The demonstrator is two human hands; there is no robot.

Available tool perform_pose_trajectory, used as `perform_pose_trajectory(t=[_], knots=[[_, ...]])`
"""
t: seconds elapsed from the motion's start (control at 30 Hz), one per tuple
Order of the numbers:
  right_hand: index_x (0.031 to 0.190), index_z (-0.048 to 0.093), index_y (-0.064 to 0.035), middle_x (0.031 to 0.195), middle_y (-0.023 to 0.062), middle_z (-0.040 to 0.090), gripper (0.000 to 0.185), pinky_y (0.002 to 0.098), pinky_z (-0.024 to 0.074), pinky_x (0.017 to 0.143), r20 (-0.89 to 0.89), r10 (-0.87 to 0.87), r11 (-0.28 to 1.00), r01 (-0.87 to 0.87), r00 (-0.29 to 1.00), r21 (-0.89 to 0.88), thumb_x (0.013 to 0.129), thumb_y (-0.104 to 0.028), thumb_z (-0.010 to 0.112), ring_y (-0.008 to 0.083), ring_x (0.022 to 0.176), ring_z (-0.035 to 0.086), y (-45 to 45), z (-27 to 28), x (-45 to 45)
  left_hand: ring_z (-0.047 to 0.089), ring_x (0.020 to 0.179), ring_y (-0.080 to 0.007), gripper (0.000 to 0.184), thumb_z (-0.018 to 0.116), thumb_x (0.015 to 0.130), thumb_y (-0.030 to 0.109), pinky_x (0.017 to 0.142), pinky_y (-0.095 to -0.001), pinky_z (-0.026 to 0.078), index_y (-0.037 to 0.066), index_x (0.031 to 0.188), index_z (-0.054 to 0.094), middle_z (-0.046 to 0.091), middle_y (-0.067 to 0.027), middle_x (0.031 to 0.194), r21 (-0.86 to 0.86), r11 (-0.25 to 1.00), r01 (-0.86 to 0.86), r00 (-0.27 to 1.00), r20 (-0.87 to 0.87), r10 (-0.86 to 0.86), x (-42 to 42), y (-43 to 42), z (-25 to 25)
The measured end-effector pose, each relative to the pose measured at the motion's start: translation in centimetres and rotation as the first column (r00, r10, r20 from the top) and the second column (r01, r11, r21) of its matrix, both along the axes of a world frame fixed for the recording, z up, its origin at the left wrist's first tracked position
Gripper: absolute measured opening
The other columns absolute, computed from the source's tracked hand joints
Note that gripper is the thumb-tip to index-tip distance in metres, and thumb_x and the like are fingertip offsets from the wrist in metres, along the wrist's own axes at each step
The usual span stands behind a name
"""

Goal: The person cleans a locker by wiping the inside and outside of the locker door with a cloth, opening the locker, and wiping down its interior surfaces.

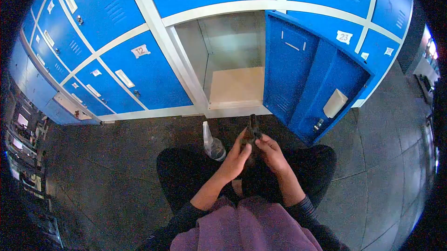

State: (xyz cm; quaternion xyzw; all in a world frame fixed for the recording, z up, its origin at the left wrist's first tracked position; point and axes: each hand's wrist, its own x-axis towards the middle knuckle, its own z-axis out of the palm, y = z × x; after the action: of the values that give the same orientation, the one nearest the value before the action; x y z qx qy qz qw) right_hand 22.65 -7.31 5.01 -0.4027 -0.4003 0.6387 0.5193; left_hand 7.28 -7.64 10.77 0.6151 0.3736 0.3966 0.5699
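Note:
My left hand and my right hand are close together in front of my lap. Both are closed around a small dark object with a narrow upper end; its kind is hard to make out against the dark floor. On the floor to the left of my left hand is a clear bottle-like container with a long white upper part. Ahead of my hands, a blue locker door hangs open to the right, beside the locker compartment with its pale bottom panel.
Closed blue lockers with number labels surround the open one, including a locker door on the left. My crossed legs rest on the dark tiled floor. The open door's lower corner reaches near my right knee.

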Motion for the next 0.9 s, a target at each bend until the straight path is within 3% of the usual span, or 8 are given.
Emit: perform_pose_trajectory(t=[0.1, 0.17, 0.23, 0.5, 0.57, 0.7, 0.8, 0.9], knots=[[0.124, 0.043, -0.0007, 0.117, 0.0070, 0.052, 0.041, 0.0312, 0.0399, 0.089, 0.094, -0.149, 0.987, 0.153, 0.984, -0.041, 0.088, -0.019, 0.051, 0.0175, 0.105, 0.049, 0.5, -1.5, 1.2, 0.035, 0.124, -0.0240, 0.054, 0.035, 0.095, 0.036, 0.103, -0.0353, 0.027, 0.004, 0.137, 0.024, 0.036, -0.0125, 0.135, -0.146, 0.984, 0.098, 0.958, 0.281, -0.053, -0.6, 1.6, -1.4], [0.127, 0.039, 0.0001, 0.119, 0.0079, 0.050, 0.045, 0.0314, 0.0396, 0.090, 0.037, -0.262, 0.964, 0.263, 0.964, -0.040, 0.088, -0.018, 0.051, 0.0182, 0.107, 0.048, 0.7, 0.8, 2.4, 0.036, 0.124, -0.0256, 0.052, 0.032, 0.095, 0.037, 0.104, -0.0388, 0.028, 0.006, 0.137, 0.026, 0.036, -0.0117, 0.137, -0.207, 0.967, 0.147, 0.881, 0.472, -0.033, -1.7, 2.3, -1.1], [0.133, 0.031, 0.0011, 0.123, 0.0091, 0.047, 0.051, 0.0328, 0.0367, 0.093, -0.197, -0.435, 0.900, 0.418, 0.878, -0.124, 0.090, -0.021, 0.048, 0.0201, 0.109, 0.047, 0.1, 3.7, 2.9, 0.038, 0.123, -0.0263, 0.051, 0.033, 0.094, 0.037, 0.103, -0.0423, 0.029, 0.008, 0.136, 0.029, 0.038, -0.0110, 0.136, -0.252, 0.956, 0.150, 0.788, 0.615, 0.039, -3.1, 2.7, -0.3], [0.114, 0.047, -0.0030, 0.109, 0.0077, 0.054, 0.028, 0.0345, 0.0396, 0.090, -0.297, -0.321, 0.932, 0.356, 0.899, 0.071, 0.093, -0.021, 0.042, 0.0198, 0.100, 0.052, 0.9, 2.5, 5.9, 0.042, 0.118, -0.0244, 0.048, 0.036, 0.094, 0.036, 0.101, -0.0412, 0.032, 0.005, 0.131, 0.036, 0.043, -0.0118, 0.129, -0.237, 0.970, 0.060, 0.787, 0.609, 0.100, -6.8, 3.4, 1.3], [0.113, 0.047, -0.0033, 0.107, 0.0069, 0.054, 0.028, 0.0344, 0.0398, 0.089, -0.217, -0.420, 0.897, 0.439, 0.881, 0.044, 0.093, -0.021, 0.042, 0.0195, 0.099, 0.052, 1.6, 0.9, 6.3, 0.042, 0.117, -0.0240, 0.046, 0.037, 0.094, 0.034, 0.100, -0.0406, 0.032, 0.005, 0.131, 0.036, 0.043, -0.0117, 0.128, -0.239, 0.971, 0.022, 0.802, 0.584, 0.125, -7.1, 3.2, 1.7], [0.111, 0.049, -0.0035, 0.103, 0.0053, 0.055, 0.026, 0.0331, 0.0404, 0.088, -0.225, -0.342, 0.921, 0.373, 0.912, 0.113, 0.093, -0.022, 0.042, 0.0181, 0.096, 0.052, 0.9, 5.0, 6.4, 0.044, 0.115, -0.0218, 0.046, 0.040, 0.093, 0.032, 0.098, -0.0387, 0.033, 0.006, 0.131, 0.036, 0.045, -0.0095, 0.127, -0.198, 0.979, -0.041, 0.871, 0.473, 0.133, -7.7, 4.0, -0.5], [0.098, 0.049, -0.0044, 0.089, -0.0015, 0.048, 0.016, 0.0255, 0.0381, 0.077, 0.063, -0.441, 0.878, 0.415, 0.895, 0.241, 0.093, -0.019, 0.045, 0.0114, 0.085, 0.046, 0.0, 10.3, 5.1, 0.045, 0.115, -0.0203, 0.051, 0.045, 0.090, 0.032, 0.097, -0.0371, 0.035, 0.009, 0.133, 0.032, 0.045, -0.0077, 0.127, -0.310, 0.920, -0.241, 0.959, 0.071, 0.275, -6.4, 2.4, 1.3], [0.092, 0.047, -0.0029, 0.080, 0.0024, 0.046, 0.012, 0.0262, 0.0385, 0.070, 0.469, -0.375, 0.882, 0.151, 0.800, 0.447, 0.092, -0.015, 0.045, 0.0127, 0.078, 0.044, -0.4, 14.2, 4.7, 0.045, 0.116, -0.0198, 0.058, 0.051, 0.088, 0.033, 0.094, -0.0365, 0.037, 0.011, 0.136, 0.028, 0.045, -0.0067, 0.128, -0.388, 0.918, -0.084, 0.985, 0.105, 0.135, -5.9, 2.3, -2.2]])
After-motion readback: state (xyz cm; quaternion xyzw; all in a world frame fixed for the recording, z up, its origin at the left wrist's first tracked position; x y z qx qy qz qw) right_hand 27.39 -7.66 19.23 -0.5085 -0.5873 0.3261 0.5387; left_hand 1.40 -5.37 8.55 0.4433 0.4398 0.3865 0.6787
